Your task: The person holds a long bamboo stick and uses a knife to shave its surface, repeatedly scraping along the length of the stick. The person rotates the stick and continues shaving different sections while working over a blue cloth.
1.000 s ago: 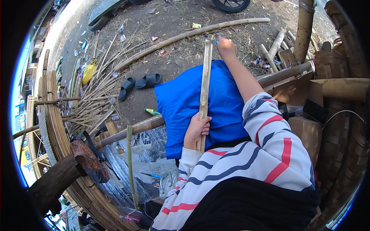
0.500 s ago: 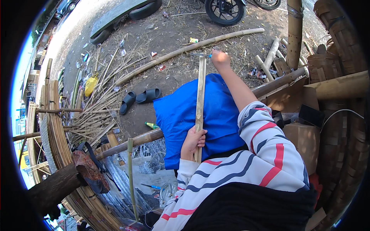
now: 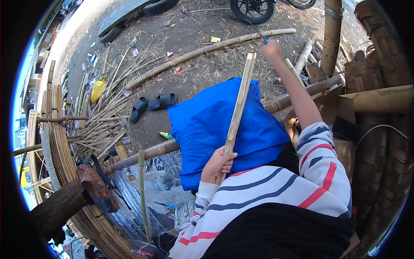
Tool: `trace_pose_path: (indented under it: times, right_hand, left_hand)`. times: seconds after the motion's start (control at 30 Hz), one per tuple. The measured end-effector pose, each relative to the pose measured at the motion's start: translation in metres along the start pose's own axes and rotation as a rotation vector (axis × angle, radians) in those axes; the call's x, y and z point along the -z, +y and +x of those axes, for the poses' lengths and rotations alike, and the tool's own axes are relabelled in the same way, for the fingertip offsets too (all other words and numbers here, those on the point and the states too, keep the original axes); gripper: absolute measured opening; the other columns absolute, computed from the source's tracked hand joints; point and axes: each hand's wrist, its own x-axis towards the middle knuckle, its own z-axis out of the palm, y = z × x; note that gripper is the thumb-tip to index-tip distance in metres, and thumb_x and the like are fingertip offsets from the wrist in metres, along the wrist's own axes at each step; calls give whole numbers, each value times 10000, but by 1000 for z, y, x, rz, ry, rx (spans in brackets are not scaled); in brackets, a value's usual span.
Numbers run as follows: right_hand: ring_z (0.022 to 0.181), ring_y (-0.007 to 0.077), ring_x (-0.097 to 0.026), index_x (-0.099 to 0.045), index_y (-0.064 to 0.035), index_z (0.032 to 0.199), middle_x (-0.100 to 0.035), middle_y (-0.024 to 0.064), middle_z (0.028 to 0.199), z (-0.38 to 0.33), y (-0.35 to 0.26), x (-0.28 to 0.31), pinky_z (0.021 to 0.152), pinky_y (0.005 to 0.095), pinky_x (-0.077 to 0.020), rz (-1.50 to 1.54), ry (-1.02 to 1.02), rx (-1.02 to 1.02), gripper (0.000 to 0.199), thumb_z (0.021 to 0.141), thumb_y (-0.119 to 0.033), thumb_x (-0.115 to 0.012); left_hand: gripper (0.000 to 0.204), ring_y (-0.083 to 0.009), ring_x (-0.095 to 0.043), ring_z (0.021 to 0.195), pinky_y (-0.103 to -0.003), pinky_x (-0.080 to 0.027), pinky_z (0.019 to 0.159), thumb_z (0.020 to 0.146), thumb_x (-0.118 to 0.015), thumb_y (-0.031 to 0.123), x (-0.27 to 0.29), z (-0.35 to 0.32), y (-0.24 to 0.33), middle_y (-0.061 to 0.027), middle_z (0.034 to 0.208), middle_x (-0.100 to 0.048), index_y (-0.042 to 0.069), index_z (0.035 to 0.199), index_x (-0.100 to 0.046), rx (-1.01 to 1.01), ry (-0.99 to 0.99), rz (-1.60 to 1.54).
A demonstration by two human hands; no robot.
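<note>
Our left hand (image 3: 219, 163) closes around the lower end of the bamboo slat (image 3: 238, 111), steadying it across the blue cloth (image 3: 207, 125) on our lap, while our right hand (image 3: 271, 49), fisted on a small blue-handled tool (image 3: 264, 40), works near its far tip.

Left hand (image 3: 219, 164) sat low near body, fingers curled shut in grip, thumb side up, knuckles toward left. Left forearm short in view, bent sharply at elbow, in striped sleeve. Right arm stretched far forward and up, nearly straight, bare from elbow to wrist, sleeve bunched above elbow. Right hand (image 3: 271, 49) closed in fist at far reach. Hands well apart.
</note>
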Motion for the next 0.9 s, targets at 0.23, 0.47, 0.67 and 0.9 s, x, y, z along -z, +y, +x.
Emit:
trace_pose_path:
  times: [0.23, 0.47, 0.67, 0.9]
  right_hand:
    - [369, 92, -221, -306, -189, 586, -266, -57, 470, -65, 28, 11, 357, 279, -197, 1319, -958, -678, 449, 970, -325, -495]
    - [397, 82, -266, -392, -135, 625, -316, -50, 512, -103, 18, 35, 374, 278, -229, 884, -642, -407, 398, 907, -345, -580]
    - [678, 353, -655, -558, -1, 865, -636, 199, 716, -120, 15, 25, 622, 467, -506, -146, -57, 228, 282, 852, -282, -577]
    - [821, 414, -635, -568, 18, 893, -639, 235, 793, -162, 2, 25, 729, 503, -478, -247, -289, 254, 292, 877, -269, -518]
  left_hand:
    - [209, -6, -308, 424, -175, -242, 358, 891, -647, 112, -7, -7, -1, 82, 559, -344, 147, 949, -450, -44, 19, 33]
    - [197, -6, -310, 428, -171, -250, 361, 895, -636, 102, -10, -5, -8, 77, 569, -349, 139, 974, -459, -89, 18, 88]
    - [202, -13, -309, 419, -180, -255, 360, 896, -635, 121, -9, -7, -9, 75, 561, -346, 142, 935, -439, -92, 16, 121]
    - [202, -10, -306, 420, -178, -254, 363, 893, -637, 110, -5, -4, -16, 71, 564, -359, 137, 957, -447, -130, 20, 136]
